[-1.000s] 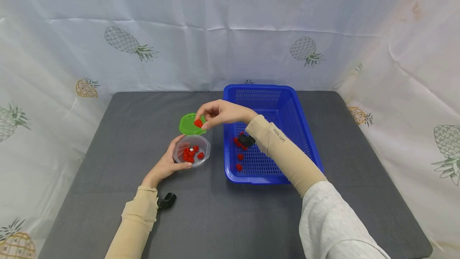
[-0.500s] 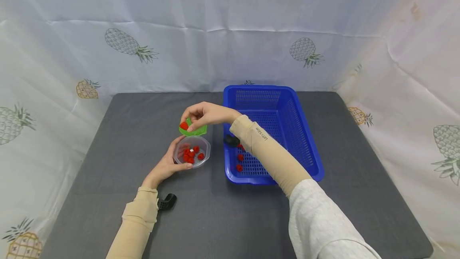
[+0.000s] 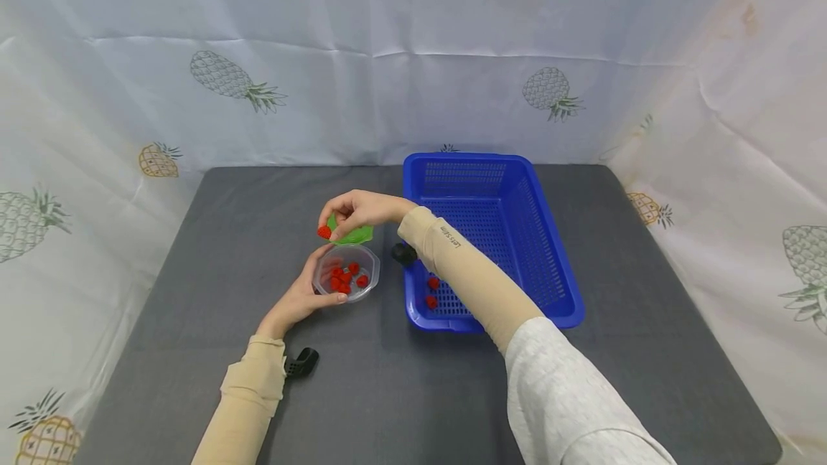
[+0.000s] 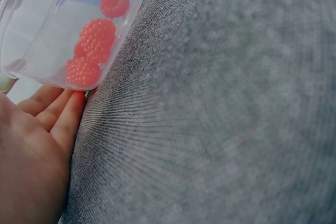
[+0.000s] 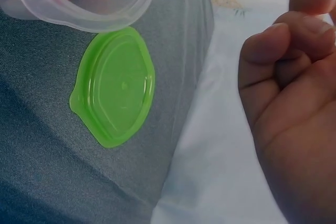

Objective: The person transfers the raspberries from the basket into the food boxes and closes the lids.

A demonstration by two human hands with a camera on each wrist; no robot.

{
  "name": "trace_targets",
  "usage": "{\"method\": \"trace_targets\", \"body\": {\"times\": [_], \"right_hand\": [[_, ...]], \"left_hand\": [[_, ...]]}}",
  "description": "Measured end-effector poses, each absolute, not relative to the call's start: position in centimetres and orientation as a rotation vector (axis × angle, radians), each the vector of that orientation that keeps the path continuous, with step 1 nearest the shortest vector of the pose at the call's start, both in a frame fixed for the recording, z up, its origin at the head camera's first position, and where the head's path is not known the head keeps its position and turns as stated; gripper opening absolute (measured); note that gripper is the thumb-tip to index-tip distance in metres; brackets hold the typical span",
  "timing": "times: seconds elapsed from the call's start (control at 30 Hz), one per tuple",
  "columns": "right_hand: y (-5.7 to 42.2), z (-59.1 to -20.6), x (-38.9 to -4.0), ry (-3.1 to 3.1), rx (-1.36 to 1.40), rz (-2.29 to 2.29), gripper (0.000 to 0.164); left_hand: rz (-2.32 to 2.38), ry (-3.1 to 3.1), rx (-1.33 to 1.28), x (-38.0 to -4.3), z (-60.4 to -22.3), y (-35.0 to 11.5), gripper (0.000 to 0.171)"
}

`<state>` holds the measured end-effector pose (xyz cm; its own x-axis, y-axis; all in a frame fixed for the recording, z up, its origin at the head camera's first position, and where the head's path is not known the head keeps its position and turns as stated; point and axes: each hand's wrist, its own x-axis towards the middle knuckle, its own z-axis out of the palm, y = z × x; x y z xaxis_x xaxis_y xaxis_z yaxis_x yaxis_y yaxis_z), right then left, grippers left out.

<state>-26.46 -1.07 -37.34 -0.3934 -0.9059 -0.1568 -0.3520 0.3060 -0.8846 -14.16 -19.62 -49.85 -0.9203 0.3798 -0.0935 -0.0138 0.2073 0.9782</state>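
Observation:
My left hand [image 3: 299, 301] holds the side of a clear plastic container [image 3: 372, 280], its thumb at the near rim and its fingers round the left side. Several red raspberries [image 4: 98, 35] lie inside. Behind the container, my right hand [image 3: 362, 211] pinches another raspberry [image 3: 324, 232] between thumb and fingertips, above the left end of a green lid [image 3: 355, 236]. In the right wrist view the lid [image 5: 122, 82] lies flat on the cloth beyond the container [image 5: 94, 20]. There the right hand [image 5: 299, 98] has curled fingers, and the pinched raspberry is hidden.
A blue perforated basket [image 3: 549, 257] stands right of the container, with raspberries [image 3: 432, 293] near its left wall; the right forearm crosses over it. Dark grey cloth [image 3: 413, 379] covers the table. A white pineapple-print curtain [image 3: 388, 106] hangs behind and at both sides.
My right hand has moved left and slightly nearer with its raspberry, from above the lid to the lid's left end. The left hand and the container have stayed in place.

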Motion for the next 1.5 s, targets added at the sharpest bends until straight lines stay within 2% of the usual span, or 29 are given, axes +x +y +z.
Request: {"method": "trace_targets", "body": {"times": [0.3, 0.87, 1.5], "right_hand": [[-1.7, -38.1, -26.6, 1.938, -1.108, -0.790, 0.018], [-2.7, -38.3, -26.3, 2.025, -1.091, -0.373, 0.021], [-3.5, -38.7, -25.9, 2.107, -1.150, -0.243, 0.015]], "left_hand": [[1.742, 2.181, 0.299, -14.1, -49.7, -19.7, 0.092], [1.728, 2.198, 0.287, -14.3, -49.7, -19.6, 0.091], [1.728, 2.210, 0.311, -14.2, -49.8, -19.6, 0.092]]}}
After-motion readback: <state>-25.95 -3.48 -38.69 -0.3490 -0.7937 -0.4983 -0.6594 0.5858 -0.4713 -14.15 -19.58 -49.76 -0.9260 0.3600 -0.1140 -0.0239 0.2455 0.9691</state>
